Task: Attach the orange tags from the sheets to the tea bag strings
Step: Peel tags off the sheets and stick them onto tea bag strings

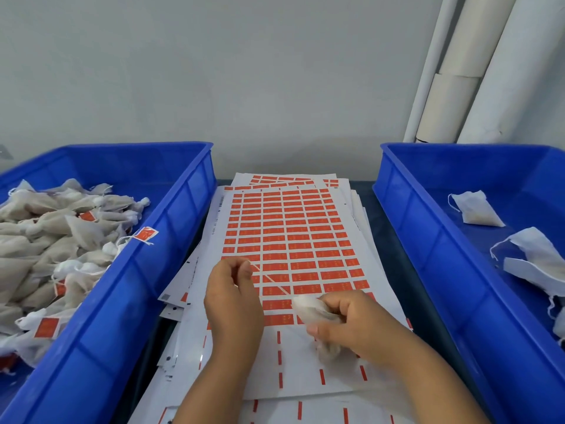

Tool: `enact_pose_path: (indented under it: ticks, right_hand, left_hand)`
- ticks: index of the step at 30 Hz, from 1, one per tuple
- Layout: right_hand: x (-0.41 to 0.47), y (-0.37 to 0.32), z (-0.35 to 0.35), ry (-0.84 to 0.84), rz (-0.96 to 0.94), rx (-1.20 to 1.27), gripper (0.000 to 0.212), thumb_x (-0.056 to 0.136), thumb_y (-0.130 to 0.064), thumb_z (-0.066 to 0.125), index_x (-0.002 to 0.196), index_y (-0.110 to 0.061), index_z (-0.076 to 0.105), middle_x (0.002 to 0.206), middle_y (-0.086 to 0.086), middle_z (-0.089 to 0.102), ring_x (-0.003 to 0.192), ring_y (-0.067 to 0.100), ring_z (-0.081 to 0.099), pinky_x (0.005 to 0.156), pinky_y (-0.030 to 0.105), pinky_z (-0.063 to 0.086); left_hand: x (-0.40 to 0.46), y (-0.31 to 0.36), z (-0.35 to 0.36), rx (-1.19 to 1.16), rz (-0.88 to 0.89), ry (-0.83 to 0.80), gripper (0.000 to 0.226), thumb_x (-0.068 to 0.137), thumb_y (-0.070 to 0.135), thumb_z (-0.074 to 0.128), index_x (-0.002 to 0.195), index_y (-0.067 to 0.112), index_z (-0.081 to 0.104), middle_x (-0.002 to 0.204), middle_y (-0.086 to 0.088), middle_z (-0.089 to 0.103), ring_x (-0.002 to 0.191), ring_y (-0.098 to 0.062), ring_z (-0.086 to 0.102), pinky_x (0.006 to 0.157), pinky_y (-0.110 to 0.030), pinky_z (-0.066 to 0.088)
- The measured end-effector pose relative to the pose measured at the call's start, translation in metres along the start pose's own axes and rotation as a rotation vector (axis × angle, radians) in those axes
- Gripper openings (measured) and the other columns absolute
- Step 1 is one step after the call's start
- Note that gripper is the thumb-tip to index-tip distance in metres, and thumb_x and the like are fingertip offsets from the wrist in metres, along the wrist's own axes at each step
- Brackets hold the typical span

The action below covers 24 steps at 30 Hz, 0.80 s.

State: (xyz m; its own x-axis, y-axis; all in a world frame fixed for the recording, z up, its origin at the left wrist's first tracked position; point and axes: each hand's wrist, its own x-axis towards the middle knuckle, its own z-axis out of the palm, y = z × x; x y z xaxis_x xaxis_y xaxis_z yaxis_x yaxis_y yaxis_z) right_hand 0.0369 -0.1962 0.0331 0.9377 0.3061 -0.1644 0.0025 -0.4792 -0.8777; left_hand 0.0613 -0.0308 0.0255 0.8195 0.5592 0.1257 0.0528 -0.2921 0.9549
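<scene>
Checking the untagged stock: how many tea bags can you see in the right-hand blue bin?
3: one small bag near the far end, one larger bag at mid-bin, one cut off by the frame edge. More may lie out of view.

Packing workshop — blue bins point(171, 228) of tea bags point(46, 228), tag sheets point(290, 234).

A dark blue table point(388, 237) carried everything, and only narrow strips of it showed between the things. A blue bin point(128, 270) with many tea bags stood on its left side and a second blue bin point(434, 240) with few bags on its right side. Between them, a loose stack of white sheets point(287, 240) with orange tags lay from the far edge to the near edge.
</scene>
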Motion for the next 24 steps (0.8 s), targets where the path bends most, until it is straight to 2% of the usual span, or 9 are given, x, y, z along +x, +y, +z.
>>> enact_pose_path:
  ticks: [3, 7, 9, 12, 15, 17, 19, 21, 24]
  right_hand:
    - [-0.001, 0.000, -0.005, -0.046, 0.021, 0.061, 0.004, 0.086, -0.033, 0.066, 0.088, -0.030, 0.066, 0.099, -0.020, 0.066, 0.097, 0.009, 0.062, 0.074, 0.014, 0.051]
    - [-0.005, -0.001, -0.012, -0.080, -0.002, 0.298, 0.035, 0.072, -0.028, 0.080, 0.105, -0.027, 0.067, 0.113, 0.001, 0.067, 0.105, 0.019, 0.063, 0.085, 0.032, 0.056]
    - [-0.004, 0.003, -0.014, -0.017, -0.008, 0.346, 0.032, 0.075, -0.028, 0.078, 0.105, -0.029, 0.067, 0.112, 0.003, 0.067, 0.105, 0.021, 0.064, 0.091, 0.040, 0.054]
    - [0.001, 0.008, -0.015, 0.134, -0.030, 0.530, 0.018, 0.081, -0.031, 0.068, 0.099, -0.030, 0.072, 0.104, 0.003, 0.071, 0.103, 0.022, 0.066, 0.097, 0.047, 0.049]
    - [0.004, 0.010, -0.018, 0.249, -0.033, 0.684, 0.035, 0.068, -0.046, 0.067, 0.091, -0.020, 0.074, 0.102, 0.003, 0.072, 0.103, 0.022, 0.067, 0.096, 0.048, 0.049]
    - [0.005, 0.011, -0.018, 0.303, -0.041, 0.703, 0.042, 0.064, -0.050, 0.066, 0.092, -0.019, 0.074, 0.103, 0.003, 0.072, 0.102, 0.021, 0.067, 0.094, 0.046, 0.051]
    - [0.006, 0.012, -0.017, 0.342, -0.050, 0.694, 0.037, 0.067, -0.050, 0.064, 0.094, -0.026, 0.075, 0.103, -0.002, 0.073, 0.101, 0.018, 0.068, 0.088, 0.040, 0.054]
    - [0.006, 0.013, -0.015, 0.370, -0.044, 0.633, 0.026, 0.075, -0.047, 0.062, 0.093, -0.032, 0.075, 0.099, -0.009, 0.073, 0.095, 0.010, 0.069, 0.074, 0.029, 0.058]
    - [0.006, 0.013, -0.010, 0.410, -0.029, 0.391, 0.011, 0.087, -0.034, 0.063, 0.085, -0.034, 0.074, 0.089, -0.023, 0.071, 0.085, -0.006, 0.066, 0.057, 0.009, 0.050]
  left_hand:
    - [0.002, -0.002, 0.001, -0.009, -0.029, 0.013, 0.018, 0.093, 0.029, 0.052, 0.077, 0.036, 0.050, 0.079, 0.022, 0.055, 0.063, -0.003, 0.059, 0.045, -0.006, 0.036]
    - [0.001, -0.005, 0.005, 0.059, -0.014, -0.057, 0.008, 0.093, 0.028, 0.053, 0.087, 0.034, 0.052, 0.076, 0.025, 0.051, 0.062, -0.002, 0.057, 0.035, -0.002, 0.032]
    - [0.000, -0.005, 0.007, 0.101, -0.010, -0.098, 0.005, 0.092, 0.030, 0.055, 0.089, 0.034, 0.053, 0.075, 0.023, 0.052, 0.062, -0.003, 0.057, 0.038, -0.003, 0.031]
    - [-0.004, -0.005, 0.009, 0.118, 0.018, -0.185, 0.014, 0.089, 0.029, 0.060, 0.076, 0.033, 0.055, 0.071, 0.019, 0.056, 0.059, -0.005, 0.058, 0.037, -0.002, 0.033]
    - [-0.010, -0.007, 0.010, 0.212, 0.125, -0.380, 0.017, 0.087, 0.030, 0.062, 0.074, 0.037, 0.055, 0.072, 0.021, 0.058, 0.063, -0.004, 0.059, 0.045, -0.003, 0.038]
    - [-0.014, -0.008, 0.011, 0.292, 0.221, -0.548, 0.014, 0.088, 0.032, 0.061, 0.077, 0.039, 0.055, 0.076, 0.025, 0.056, 0.068, -0.001, 0.059, 0.051, -0.002, 0.041]
    - [-0.017, -0.007, 0.011, 0.331, 0.310, -0.663, 0.014, 0.089, 0.031, 0.061, 0.081, 0.041, 0.055, 0.076, 0.028, 0.054, 0.071, 0.000, 0.058, 0.055, -0.001, 0.041]
    - [-0.020, -0.006, 0.010, 0.311, 0.373, -0.713, 0.016, 0.088, 0.030, 0.062, 0.080, 0.043, 0.056, 0.074, 0.028, 0.054, 0.071, 0.001, 0.057, 0.057, -0.001, 0.041]
    - [-0.022, -0.006, 0.007, 0.217, 0.445, -0.722, 0.027, 0.085, 0.025, 0.064, 0.071, 0.045, 0.054, 0.071, 0.027, 0.056, 0.079, 0.008, 0.053, 0.062, -0.003, 0.044]
